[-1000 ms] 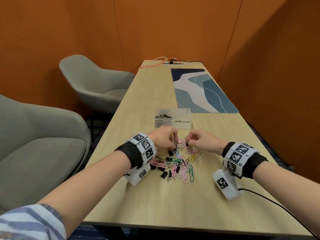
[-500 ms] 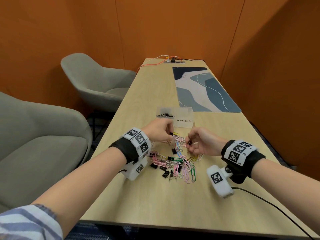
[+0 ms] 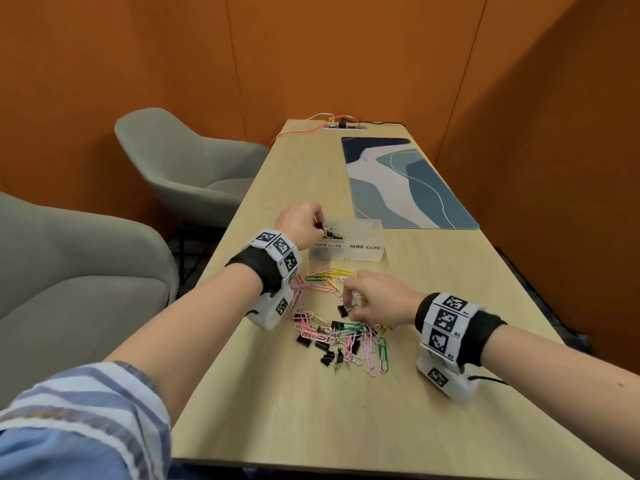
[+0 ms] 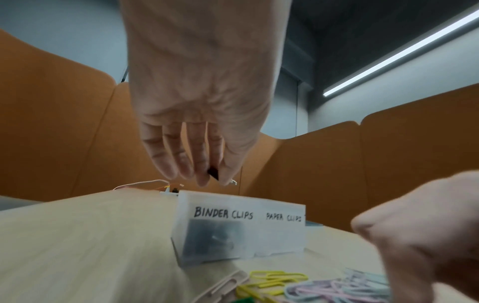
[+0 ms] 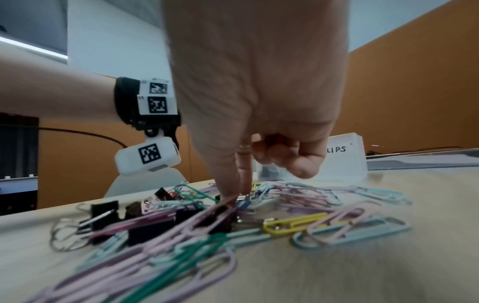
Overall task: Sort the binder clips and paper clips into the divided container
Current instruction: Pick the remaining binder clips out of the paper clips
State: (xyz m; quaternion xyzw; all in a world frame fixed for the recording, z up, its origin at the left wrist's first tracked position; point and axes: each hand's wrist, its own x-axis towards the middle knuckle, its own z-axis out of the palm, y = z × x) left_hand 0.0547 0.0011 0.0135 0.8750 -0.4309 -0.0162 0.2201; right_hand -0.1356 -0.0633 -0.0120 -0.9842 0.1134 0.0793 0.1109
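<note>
Left hand [image 3: 300, 223]: pinches a black binder clip [image 4: 214, 173] above the far-left compartment of the container [image 3: 363, 254], marked BINDER CLIPS.
Right hand [image 3: 375, 301]: fingertips down in the pile, thumb and finger closed on a black clip [image 3: 343, 310].
Pile [image 3: 341, 336]: mixed paper clips and binder clips on the table [image 3: 433, 393], near side of the container.
PAPER CLIPS compartment: right half; contents cannot be told.

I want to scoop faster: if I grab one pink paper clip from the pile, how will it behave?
The pink paper clips look thin and light, so probably easy to lift. They lie interlocked with other clips, so neighbours may drag along. Lying flat on the table, one likely needs pinching.
</note>
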